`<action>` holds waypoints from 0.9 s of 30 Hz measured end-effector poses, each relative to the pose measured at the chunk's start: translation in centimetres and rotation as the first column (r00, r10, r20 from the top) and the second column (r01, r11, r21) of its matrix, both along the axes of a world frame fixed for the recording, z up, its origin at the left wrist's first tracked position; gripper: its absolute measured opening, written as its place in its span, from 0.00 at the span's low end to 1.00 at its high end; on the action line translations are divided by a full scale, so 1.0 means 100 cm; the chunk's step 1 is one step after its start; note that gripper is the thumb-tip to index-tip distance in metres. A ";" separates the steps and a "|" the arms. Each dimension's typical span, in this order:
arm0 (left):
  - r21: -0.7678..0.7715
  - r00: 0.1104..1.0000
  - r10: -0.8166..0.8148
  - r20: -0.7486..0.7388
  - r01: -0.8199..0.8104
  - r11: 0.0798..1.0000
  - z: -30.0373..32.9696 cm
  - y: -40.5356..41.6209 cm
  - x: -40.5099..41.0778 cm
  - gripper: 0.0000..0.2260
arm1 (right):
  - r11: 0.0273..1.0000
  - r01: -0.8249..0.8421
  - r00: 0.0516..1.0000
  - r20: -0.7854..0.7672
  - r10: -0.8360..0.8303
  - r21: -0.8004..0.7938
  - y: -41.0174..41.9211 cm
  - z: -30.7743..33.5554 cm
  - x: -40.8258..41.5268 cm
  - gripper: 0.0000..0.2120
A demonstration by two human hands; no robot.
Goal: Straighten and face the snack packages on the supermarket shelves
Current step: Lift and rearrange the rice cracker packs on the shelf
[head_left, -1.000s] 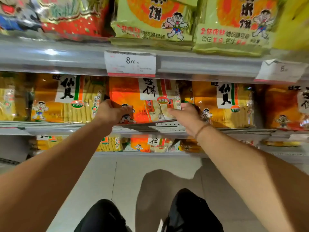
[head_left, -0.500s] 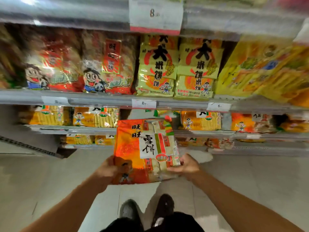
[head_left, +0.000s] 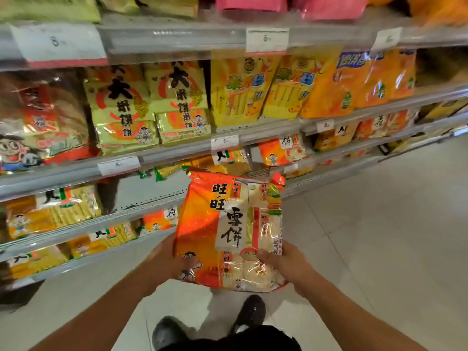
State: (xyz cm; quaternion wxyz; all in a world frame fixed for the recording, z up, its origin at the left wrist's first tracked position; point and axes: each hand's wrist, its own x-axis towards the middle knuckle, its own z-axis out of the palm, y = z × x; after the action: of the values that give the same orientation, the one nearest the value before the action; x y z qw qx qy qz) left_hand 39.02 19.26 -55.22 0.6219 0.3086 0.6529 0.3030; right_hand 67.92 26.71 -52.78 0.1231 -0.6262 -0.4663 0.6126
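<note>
Since the earlier frames the orange snack package has been drawn out of the lower shelf and carried back and to the right, away from the shelves, and the view has been swung so that the shelving now runs off to the left. The package is held upright in the air above the floor, its printed face turned toward the camera, in front of and below the bare gap on the shelf. The left hand is wrapped round the package's lower left edge, fingers hidden behind the bag; the right hand is closed on the lower right corner with the thumb pressed across the front. The grip of both hands is therefore closed on the bag. The step in hand appears to be the carrying or inspecting of a pulled package before it is re-shelved. The next move probably calls for the bag to be returned to the gap with its face outward and its bottom edge squared to the shelf lip. Open room is seen in that gap, left of the package; yellow packages stand beside it, and the shelf edge above is likely to be caught by the bag's crimped top.
</note>
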 end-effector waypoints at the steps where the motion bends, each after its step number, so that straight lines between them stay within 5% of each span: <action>1: 0.004 0.999 -0.034 -0.011 0.034 0.999 0.004 0.011 0.013 0.26 | 0.999 0.034 0.999 -0.017 -0.033 0.023 0.003 0.004 0.015 0.20; 8: 0.032 0.996 -0.070 -0.057 0.072 0.997 0.024 0.095 0.132 0.36 | 0.983 0.145 0.988 -0.076 -0.137 0.114 0.039 0.010 0.142 0.16; 17: 0.075 0.994 -0.082 -0.075 0.088 0.993 0.025 0.189 0.332 0.24 | 0.966 0.225 0.972 -0.105 -0.212 0.127 0.101 0.020 0.335 0.22; 21: 0.080 0.987 -0.132 -0.090 0.139 0.987 0.024 0.232 0.387 0.25 | 0.956 0.284 0.958 -0.071 -0.278 0.081 0.138 0.020 0.392 0.16; 27: 0.033 0.971 -0.205 -0.121 0.211 0.977 0.007 0.309 0.436 0.28 | 0.936 0.351 0.932 -0.103 -0.347 0.025 0.219 0.017 0.438 0.25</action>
State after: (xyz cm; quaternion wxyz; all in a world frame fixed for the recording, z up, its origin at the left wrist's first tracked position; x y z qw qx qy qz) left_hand 82.66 50.16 -54.48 0.6039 0.4065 0.6451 0.2323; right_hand 111.73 48.57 -51.10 0.2659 -0.6659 -0.3542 0.6003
